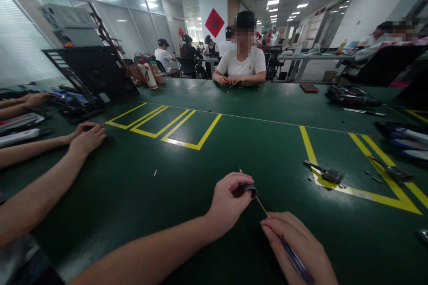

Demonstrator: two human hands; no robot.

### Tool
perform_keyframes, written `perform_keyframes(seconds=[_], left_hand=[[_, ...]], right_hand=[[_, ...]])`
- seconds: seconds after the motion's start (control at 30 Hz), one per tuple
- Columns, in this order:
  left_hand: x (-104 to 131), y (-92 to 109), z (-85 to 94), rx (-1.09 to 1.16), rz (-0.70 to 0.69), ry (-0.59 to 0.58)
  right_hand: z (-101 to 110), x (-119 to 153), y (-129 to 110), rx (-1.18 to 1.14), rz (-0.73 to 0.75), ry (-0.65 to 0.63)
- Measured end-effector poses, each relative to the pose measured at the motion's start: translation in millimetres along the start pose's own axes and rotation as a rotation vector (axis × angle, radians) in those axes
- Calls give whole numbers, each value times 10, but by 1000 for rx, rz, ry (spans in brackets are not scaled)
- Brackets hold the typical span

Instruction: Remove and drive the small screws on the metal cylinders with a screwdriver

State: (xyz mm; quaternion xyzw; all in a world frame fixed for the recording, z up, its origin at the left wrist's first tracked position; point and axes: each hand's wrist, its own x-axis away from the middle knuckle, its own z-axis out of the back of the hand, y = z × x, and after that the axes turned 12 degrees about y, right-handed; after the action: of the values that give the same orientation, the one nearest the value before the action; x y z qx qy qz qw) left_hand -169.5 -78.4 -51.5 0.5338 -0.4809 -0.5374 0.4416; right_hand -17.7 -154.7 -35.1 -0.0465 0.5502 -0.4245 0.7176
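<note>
My left hand [229, 200] is closed around a small dark hollow cylindrical part [253, 192], its open end turned toward me. A thin pointed tip sticks out beyond the fingers on the far side. In my right hand [301, 242] is a screwdriver [290, 251] with a dark purplish handle. Its thin metal shaft reaches into the mouth of the part; where the tip ends inside is hidden. To the right, a dark cylindrical part with a shaft [331, 175] lies across a yellow line, and a similar shafted part [396, 172] lies farther right.
Small nuts and bits [341, 186] lie by the shafted parts on the green table [140, 213]. A co-worker's hands [87, 136] are at the left. Opposite sits a person in a white shirt [242, 64]. A black rack [96, 75] stands at left, a black bundle [351, 95] at right.
</note>
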Motion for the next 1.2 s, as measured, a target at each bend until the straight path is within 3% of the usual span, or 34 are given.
perform_keyframes(seconds=[0.33, 0.57, 0.8, 1.2], left_hand=[[-6, -26, 14, 11, -7, -9], [0, -46, 3, -5, -7, 3], [-5, -1, 2, -15, -3, 4], [-1, -60, 8, -36, -3, 14]], right_hand=[[14, 19, 11, 86, 82, -67], [6, -21, -19, 98, 165, -1], [9, 66, 60, 140, 164, -98], [-36, 165, 198, 185, 203, -65]])
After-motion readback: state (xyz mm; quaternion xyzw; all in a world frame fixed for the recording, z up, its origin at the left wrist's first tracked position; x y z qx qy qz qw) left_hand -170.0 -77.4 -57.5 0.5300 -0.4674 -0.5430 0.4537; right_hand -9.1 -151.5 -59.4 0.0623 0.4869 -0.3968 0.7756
